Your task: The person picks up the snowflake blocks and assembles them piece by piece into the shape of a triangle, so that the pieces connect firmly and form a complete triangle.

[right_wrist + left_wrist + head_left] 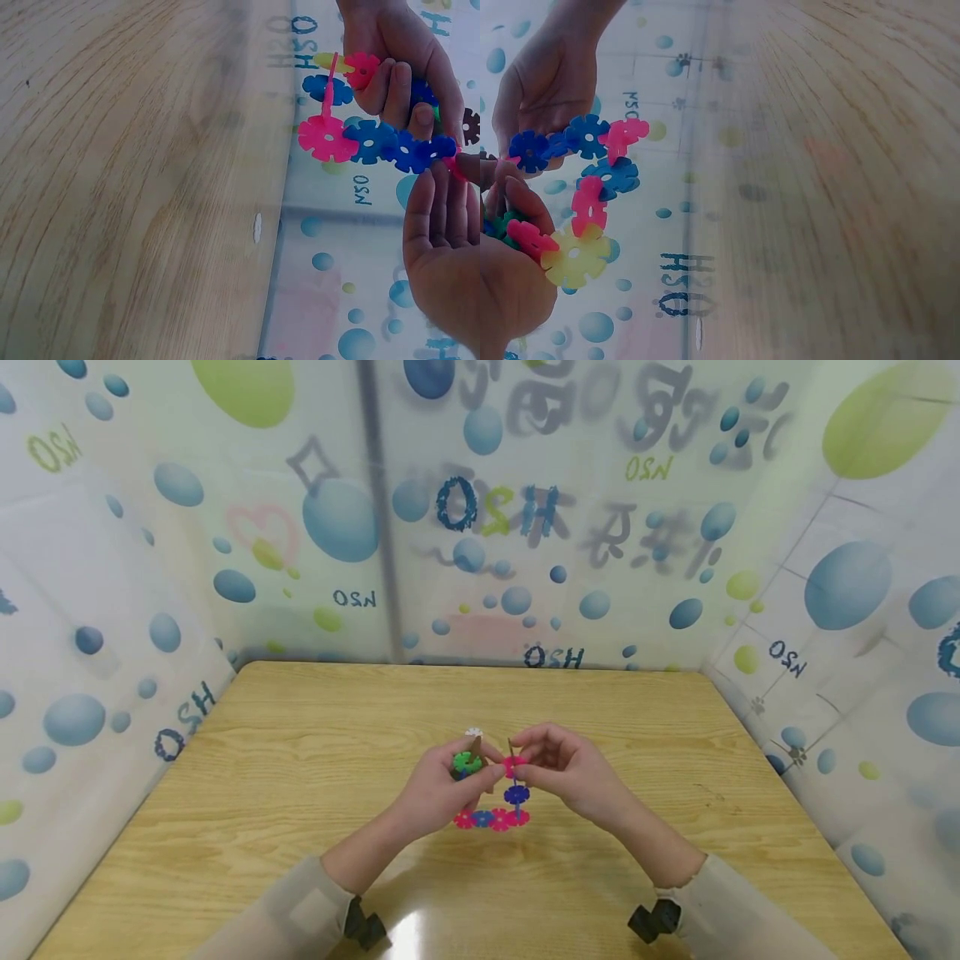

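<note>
Slotted plastic snowflake discs are joined into a bent chain between the two hands. My left hand (431,789) grips one part of the chain, around a green disc (467,763), with a white disc (474,732) just beyond. My right hand (573,772) pinches a pink disc (513,767) at the upper right of the chain, and the left fingertips touch it too. Below hangs a dark blue disc (517,795), then a row with a lighter blue disc (482,818) between pink ones. A yellow disc (576,255) shows in the left wrist view, and a brown disc (471,126) in the right wrist view.
The hands are above a wood-grain table (337,718). Around its far side and both ends hangs a pale curtain (300,610) printed with blue and green drops. Dark straps (655,920) sit at both sleeve cuffs.
</note>
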Demonstrator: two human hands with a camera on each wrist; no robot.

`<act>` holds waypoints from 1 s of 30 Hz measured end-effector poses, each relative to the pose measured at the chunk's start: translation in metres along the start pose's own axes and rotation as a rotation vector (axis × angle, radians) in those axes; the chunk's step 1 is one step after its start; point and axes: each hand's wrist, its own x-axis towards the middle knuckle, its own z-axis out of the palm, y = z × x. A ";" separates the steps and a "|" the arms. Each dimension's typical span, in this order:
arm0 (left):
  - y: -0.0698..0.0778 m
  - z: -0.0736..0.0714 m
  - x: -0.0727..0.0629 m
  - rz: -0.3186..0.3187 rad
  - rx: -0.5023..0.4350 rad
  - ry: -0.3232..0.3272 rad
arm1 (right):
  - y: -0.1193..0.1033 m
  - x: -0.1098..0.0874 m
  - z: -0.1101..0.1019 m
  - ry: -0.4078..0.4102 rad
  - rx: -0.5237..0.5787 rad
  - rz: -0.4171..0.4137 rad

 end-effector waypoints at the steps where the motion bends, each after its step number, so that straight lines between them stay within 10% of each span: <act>1: 0.000 0.000 0.000 -0.001 -0.006 0.002 | 0.000 0.000 0.000 -0.001 -0.001 -0.002; 17: 0.000 -0.009 -0.004 0.010 0.056 0.047 | 0.008 0.012 -0.006 -0.006 0.004 0.025; 30: 0.001 -0.018 -0.010 -0.036 0.052 0.060 | 0.061 0.088 -0.012 -0.132 -0.247 0.218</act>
